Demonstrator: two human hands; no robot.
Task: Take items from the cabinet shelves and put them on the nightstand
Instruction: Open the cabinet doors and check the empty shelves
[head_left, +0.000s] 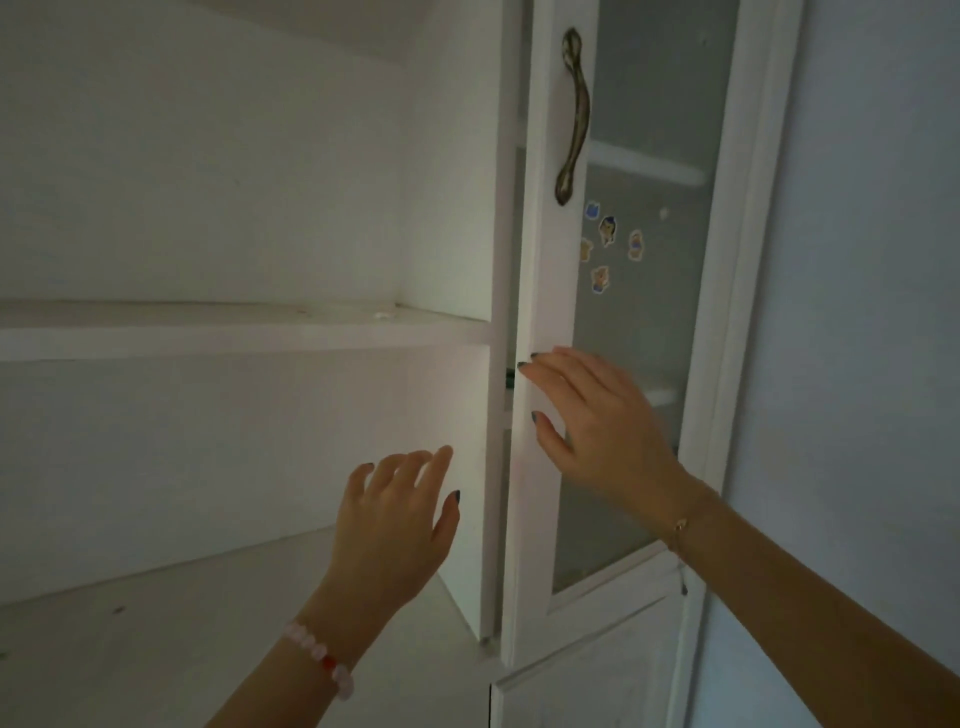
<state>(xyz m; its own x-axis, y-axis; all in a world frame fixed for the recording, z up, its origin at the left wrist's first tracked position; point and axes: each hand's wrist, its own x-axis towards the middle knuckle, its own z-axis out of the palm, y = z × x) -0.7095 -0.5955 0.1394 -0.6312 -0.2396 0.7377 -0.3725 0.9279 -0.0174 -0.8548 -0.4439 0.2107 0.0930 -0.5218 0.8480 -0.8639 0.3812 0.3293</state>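
Reaching into the white cabinet (447, 208), the left hand (389, 525) hovers over the lower shelf (156, 649), fingers loosely spread, gripping nothing. The right hand (597, 426) rests against the frame of the glass door (545, 260), fingers straight, fingertips at its inner edge. The upper shelf (234, 340) only shows a tiny pale speck (384, 314) near the back corner, can't tell what it is. A bronze handle (574, 114) and some cartoon stickers (607, 231) sit higher up on the door.
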